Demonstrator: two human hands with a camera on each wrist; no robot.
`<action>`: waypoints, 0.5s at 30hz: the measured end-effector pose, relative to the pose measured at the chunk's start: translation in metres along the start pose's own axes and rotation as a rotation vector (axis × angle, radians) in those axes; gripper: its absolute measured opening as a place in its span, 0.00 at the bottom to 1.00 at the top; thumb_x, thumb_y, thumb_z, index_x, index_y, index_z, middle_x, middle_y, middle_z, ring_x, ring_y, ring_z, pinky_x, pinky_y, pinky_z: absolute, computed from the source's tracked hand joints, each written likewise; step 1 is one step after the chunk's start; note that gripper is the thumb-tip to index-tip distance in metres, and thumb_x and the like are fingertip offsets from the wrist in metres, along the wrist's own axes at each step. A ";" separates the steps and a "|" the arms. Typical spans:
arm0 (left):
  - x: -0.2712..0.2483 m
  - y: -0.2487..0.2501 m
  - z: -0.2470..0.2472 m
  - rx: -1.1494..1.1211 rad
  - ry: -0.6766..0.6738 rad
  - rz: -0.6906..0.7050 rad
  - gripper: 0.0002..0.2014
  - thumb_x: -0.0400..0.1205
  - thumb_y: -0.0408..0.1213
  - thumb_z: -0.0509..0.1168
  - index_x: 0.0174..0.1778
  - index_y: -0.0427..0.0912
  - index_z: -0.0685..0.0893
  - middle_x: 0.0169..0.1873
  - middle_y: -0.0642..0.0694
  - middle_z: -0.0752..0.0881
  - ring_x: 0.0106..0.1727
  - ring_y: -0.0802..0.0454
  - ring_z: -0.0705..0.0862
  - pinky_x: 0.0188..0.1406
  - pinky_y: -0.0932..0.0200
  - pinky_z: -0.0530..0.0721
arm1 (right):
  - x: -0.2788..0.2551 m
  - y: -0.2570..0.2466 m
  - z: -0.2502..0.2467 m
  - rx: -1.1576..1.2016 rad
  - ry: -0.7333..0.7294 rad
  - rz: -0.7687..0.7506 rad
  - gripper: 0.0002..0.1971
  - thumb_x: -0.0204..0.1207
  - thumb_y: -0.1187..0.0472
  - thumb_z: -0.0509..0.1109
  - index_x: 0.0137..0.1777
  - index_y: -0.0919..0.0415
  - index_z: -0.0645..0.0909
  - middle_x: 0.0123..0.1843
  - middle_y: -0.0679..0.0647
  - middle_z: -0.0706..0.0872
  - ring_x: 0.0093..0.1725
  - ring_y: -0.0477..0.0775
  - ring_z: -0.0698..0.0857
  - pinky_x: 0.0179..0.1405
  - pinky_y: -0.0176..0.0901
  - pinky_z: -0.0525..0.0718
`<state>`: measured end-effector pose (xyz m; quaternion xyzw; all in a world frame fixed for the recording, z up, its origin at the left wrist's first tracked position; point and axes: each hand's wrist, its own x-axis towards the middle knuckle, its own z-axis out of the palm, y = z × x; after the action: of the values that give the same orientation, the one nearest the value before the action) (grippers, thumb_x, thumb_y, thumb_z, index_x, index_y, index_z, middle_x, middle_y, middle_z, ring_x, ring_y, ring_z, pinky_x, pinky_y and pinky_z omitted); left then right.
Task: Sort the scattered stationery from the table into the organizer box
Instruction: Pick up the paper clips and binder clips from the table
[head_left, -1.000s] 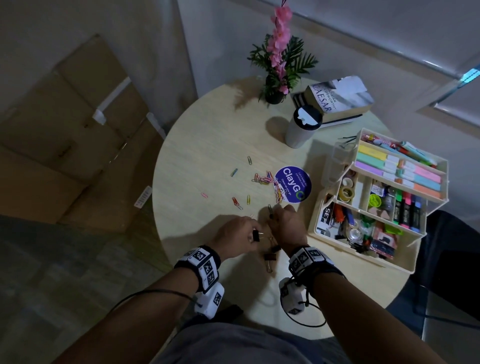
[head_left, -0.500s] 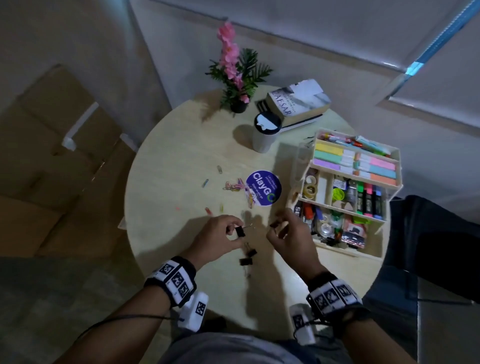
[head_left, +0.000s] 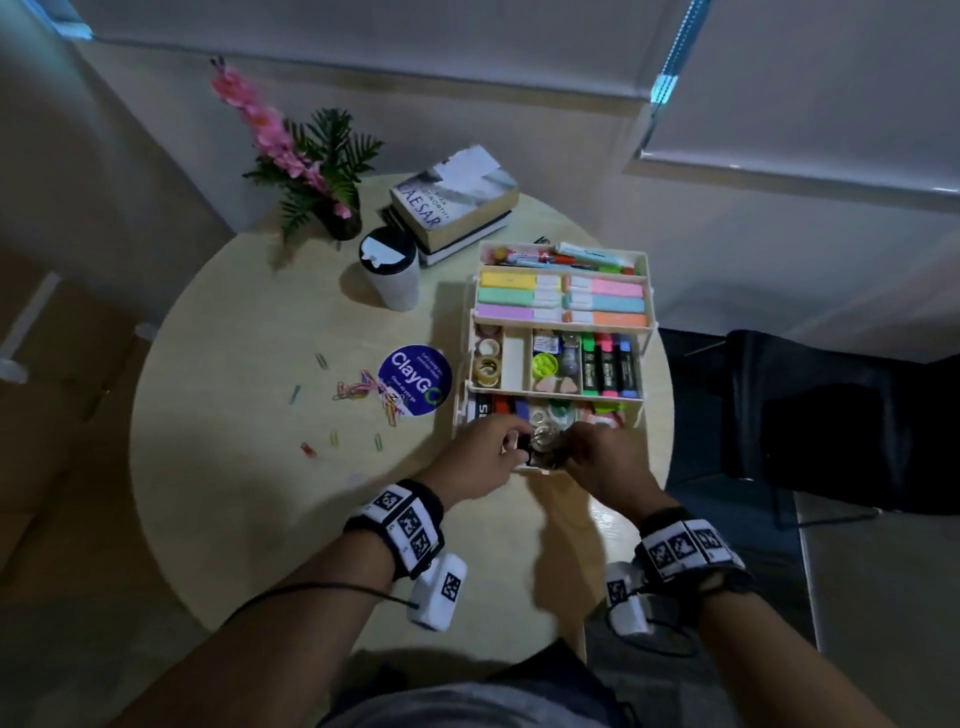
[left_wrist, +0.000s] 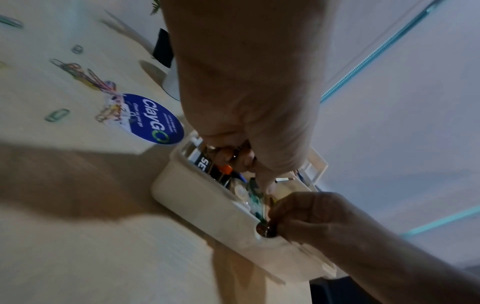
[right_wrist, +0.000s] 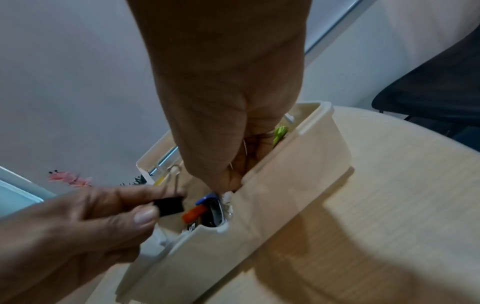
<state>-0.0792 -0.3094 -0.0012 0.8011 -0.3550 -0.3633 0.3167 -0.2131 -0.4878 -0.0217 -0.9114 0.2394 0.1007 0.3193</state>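
From the head view we see both hands over the near tray of the organizer box (head_left: 558, 291): our left hand (head_left: 480, 457) and right hand (head_left: 608, 460) are curled, nearly touching. Loose paper clips (head_left: 363, 389) lie to the left on the bench (head_left: 249, 467), still unsorted.

At the left wrist, fingertips (left_wrist: 244, 158) dip into the crowded tray; we judge a clip could land among the wrong things.

At the right wrist, the left hand pinches a black binder clip (right_wrist: 168, 205) above the tray. The right hand is closed inside the tray on a thin wire, though we cannot tell what it is. A slack pinch could drop the clip outside the rim.
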 end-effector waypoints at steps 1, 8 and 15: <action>0.006 0.004 0.005 0.036 -0.011 -0.010 0.16 0.86 0.37 0.71 0.70 0.47 0.84 0.44 0.53 0.80 0.44 0.53 0.81 0.45 0.58 0.79 | 0.002 0.003 0.002 0.017 -0.001 -0.012 0.12 0.70 0.70 0.75 0.50 0.57 0.92 0.43 0.48 0.94 0.44 0.51 0.88 0.33 0.27 0.70; 0.035 0.017 0.031 0.320 -0.130 -0.090 0.18 0.83 0.44 0.73 0.69 0.51 0.83 0.68 0.48 0.79 0.67 0.42 0.83 0.69 0.42 0.81 | -0.001 0.018 -0.002 0.063 -0.011 -0.120 0.04 0.70 0.66 0.70 0.37 0.59 0.86 0.35 0.56 0.88 0.37 0.58 0.81 0.37 0.45 0.70; 0.047 0.026 0.048 0.426 -0.226 -0.094 0.18 0.84 0.40 0.71 0.71 0.50 0.82 0.70 0.44 0.74 0.74 0.39 0.73 0.76 0.38 0.69 | -0.004 0.029 -0.014 0.103 -0.012 -0.143 0.05 0.74 0.69 0.74 0.41 0.61 0.91 0.40 0.56 0.91 0.39 0.55 0.86 0.37 0.45 0.78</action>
<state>-0.1038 -0.3726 -0.0235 0.8197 -0.4191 -0.3819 0.0816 -0.2307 -0.5150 -0.0248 -0.9079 0.1768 0.0706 0.3735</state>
